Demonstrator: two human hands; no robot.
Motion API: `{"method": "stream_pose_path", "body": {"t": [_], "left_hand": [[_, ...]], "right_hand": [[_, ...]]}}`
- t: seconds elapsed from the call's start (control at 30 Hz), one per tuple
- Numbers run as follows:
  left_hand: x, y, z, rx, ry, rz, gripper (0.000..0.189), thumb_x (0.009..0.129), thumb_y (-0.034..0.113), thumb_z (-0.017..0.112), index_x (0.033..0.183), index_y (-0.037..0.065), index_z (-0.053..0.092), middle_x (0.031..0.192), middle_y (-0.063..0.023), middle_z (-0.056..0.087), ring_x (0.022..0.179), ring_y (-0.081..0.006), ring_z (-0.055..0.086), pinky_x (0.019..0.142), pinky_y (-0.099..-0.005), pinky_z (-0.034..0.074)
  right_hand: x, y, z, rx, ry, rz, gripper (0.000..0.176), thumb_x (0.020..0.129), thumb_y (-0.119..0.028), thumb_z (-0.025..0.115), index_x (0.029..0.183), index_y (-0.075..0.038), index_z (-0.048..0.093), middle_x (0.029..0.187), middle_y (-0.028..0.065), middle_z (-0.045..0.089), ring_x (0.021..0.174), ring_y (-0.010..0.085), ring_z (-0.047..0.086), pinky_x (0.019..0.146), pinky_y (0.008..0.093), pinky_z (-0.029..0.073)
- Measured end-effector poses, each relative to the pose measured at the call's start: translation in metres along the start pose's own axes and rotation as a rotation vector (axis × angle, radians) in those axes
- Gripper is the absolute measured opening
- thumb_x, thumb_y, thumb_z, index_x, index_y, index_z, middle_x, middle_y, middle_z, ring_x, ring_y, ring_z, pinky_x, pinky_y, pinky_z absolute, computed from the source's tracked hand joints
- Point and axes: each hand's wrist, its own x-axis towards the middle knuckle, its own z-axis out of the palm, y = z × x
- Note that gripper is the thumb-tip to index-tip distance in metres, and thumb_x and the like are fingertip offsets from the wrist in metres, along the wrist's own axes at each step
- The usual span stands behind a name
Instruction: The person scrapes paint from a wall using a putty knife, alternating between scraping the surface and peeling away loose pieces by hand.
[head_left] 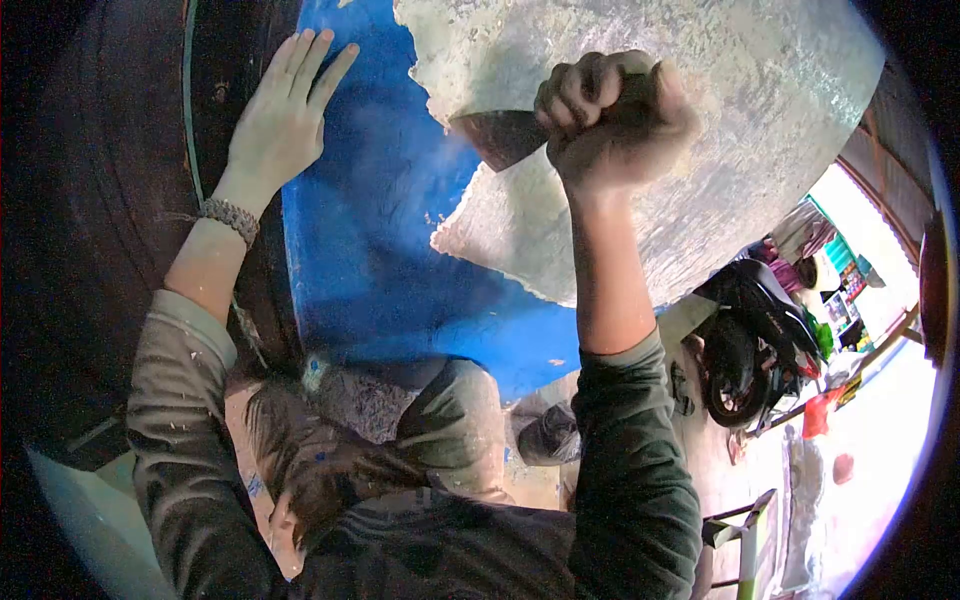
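Observation:
My left hand (280,125) lies flat with its fingers spread at the left edge of a blue surface (370,200), a woven bracelet (230,217) round its wrist. In my right hand (620,120) is the handle of a scraper (502,137), gripped in a fist. The scraper's wide dark blade points left, its edge at the ragged border between the blue and a rough whitish area (740,110). That whitish area spreads under and beyond my right hand. The handle is mostly hidden by my fingers.
A dark curved object (110,200) fills the left side. My knees (455,420) are below the blue surface, with a dark bag (548,435) on the floor nearby. A parked motorbike (750,340) stands at the right, above a metal frame (748,545) lower down.

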Motion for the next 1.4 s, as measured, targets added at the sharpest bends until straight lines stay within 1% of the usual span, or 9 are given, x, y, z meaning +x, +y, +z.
{"method": "stream_pose_path", "body": {"t": [0.17, 0.3, 0.47, 0.67, 0.73, 0.93, 1.03, 1.07, 1.4], "left_hand": [[-0.001, -0.003, 0.001, 0.091, -0.044, -0.023, 0.069, 0.082, 0.014, 0.049, 0.144, 0.011, 0.022, 0.145, -0.0149, 0.029, 0.136, -0.0266, 0.025, 0.114, -0.0375, 0.015], [0.001, -0.002, -0.004, 0.094, -0.046, -0.018, 0.066, 0.082, 0.011, 0.048, 0.144, 0.012, 0.024, 0.145, -0.0140, 0.030, 0.135, -0.0264, 0.026, 0.114, -0.0372, 0.016], [-0.002, -0.002, 0.007, 0.056, -0.002, -0.025, 0.065, 0.082, 0.009, 0.047, 0.143, 0.012, 0.026, 0.145, -0.0136, 0.030, 0.135, -0.0258, 0.026, 0.114, -0.0372, 0.016], [0.000, -0.001, 0.011, 0.048, 0.047, -0.016, 0.072, 0.078, 0.008, 0.049, 0.144, 0.009, 0.021, 0.148, -0.0142, 0.023, 0.137, -0.0267, 0.021, 0.115, -0.0386, 0.015], [-0.002, 0.000, 0.007, 0.081, -0.003, -0.029, 0.067, 0.082, 0.007, 0.047, 0.144, 0.012, 0.023, 0.145, -0.0131, 0.030, 0.135, -0.0255, 0.027, 0.114, -0.0372, 0.018], [-0.002, -0.002, 0.013, 0.059, 0.048, -0.005, 0.073, 0.078, 0.007, 0.049, 0.145, 0.010, 0.020, 0.148, -0.0123, 0.023, 0.137, -0.0254, 0.021, 0.115, -0.0380, 0.015], [0.000, -0.004, 0.009, 0.055, 0.078, -0.016, 0.072, 0.078, 0.006, 0.049, 0.144, 0.011, 0.022, 0.147, -0.0124, 0.026, 0.136, -0.0252, 0.025, 0.114, -0.0374, 0.018], [-0.003, -0.001, 0.008, 0.054, 0.063, -0.011, 0.072, 0.078, 0.006, 0.049, 0.144, 0.010, 0.021, 0.147, -0.0117, 0.025, 0.136, -0.0250, 0.024, 0.114, -0.0373, 0.016], [-0.001, 0.003, 0.004, 0.051, 0.087, -0.005, 0.072, 0.076, 0.004, 0.049, 0.143, 0.009, 0.026, 0.145, -0.0121, 0.029, 0.135, -0.0254, 0.027, 0.114, -0.0375, 0.018]], "right_hand": [[-0.001, -0.027, -0.013, 0.761, -0.416, -0.216, 0.039, 0.084, -0.047, 0.039, 0.062, -0.014, 0.038, 0.055, 0.0004, 0.036, 0.050, 0.0148, 0.031, 0.047, 0.0312, 0.025], [-0.022, -0.011, 0.003, -0.101, 0.044, -0.207, 0.039, 0.085, -0.045, 0.038, 0.060, -0.016, 0.040, 0.053, -0.0017, 0.036, 0.047, 0.0130, 0.029, 0.045, 0.0293, 0.025], [-0.026, -0.031, -0.035, 0.592, -0.383, -0.409, 0.043, 0.085, -0.049, 0.037, 0.058, -0.015, 0.039, 0.051, -0.0020, 0.035, 0.045, 0.0128, 0.029, 0.043, 0.0298, 0.026], [-0.044, -0.023, -0.014, 0.382, 0.124, -0.359, 0.046, 0.085, -0.051, 0.037, 0.061, -0.012, 0.038, 0.053, -0.0007, 0.034, 0.044, 0.0117, 0.029, 0.044, 0.0301, 0.026], [-0.040, -0.017, -0.043, 0.549, -0.304, -0.556, 0.045, 0.085, -0.049, 0.038, 0.059, -0.013, 0.036, 0.053, -0.0005, 0.034, 0.043, 0.0119, 0.030, 0.042, 0.0263, 0.025], [-0.048, -0.002, -0.022, 0.006, 0.179, -0.532, 0.048, 0.087, -0.051, 0.032, 0.058, -0.013, 0.033, 0.047, -0.0005, 0.028, 0.040, 0.0133, 0.029, 0.036, 0.0266, 0.022], [-0.060, -0.012, -0.030, 0.645, -0.042, -0.621, 0.046, 0.087, -0.052, 0.034, 0.059, -0.016, 0.035, 0.051, 0.0002, 0.034, 0.044, 0.0147, 0.036, 0.038, 0.0254, 0.030], [-0.059, -0.001, -0.040, -0.149, 0.134, -0.718, 0.046, 0.087, -0.053, 0.034, 0.060, -0.015, 0.037, 0.051, 0.0003, 0.034, 0.043, 0.0151, 0.036, 0.038, 0.0258, 0.029], [-0.069, 0.017, -0.045, 0.040, -0.003, -0.586, 0.045, 0.088, -0.048, 0.035, 0.063, -0.011, 0.041, 0.053, 0.0007, 0.037, 0.043, 0.0109, 0.032, 0.040, 0.0218, 0.025]]}}
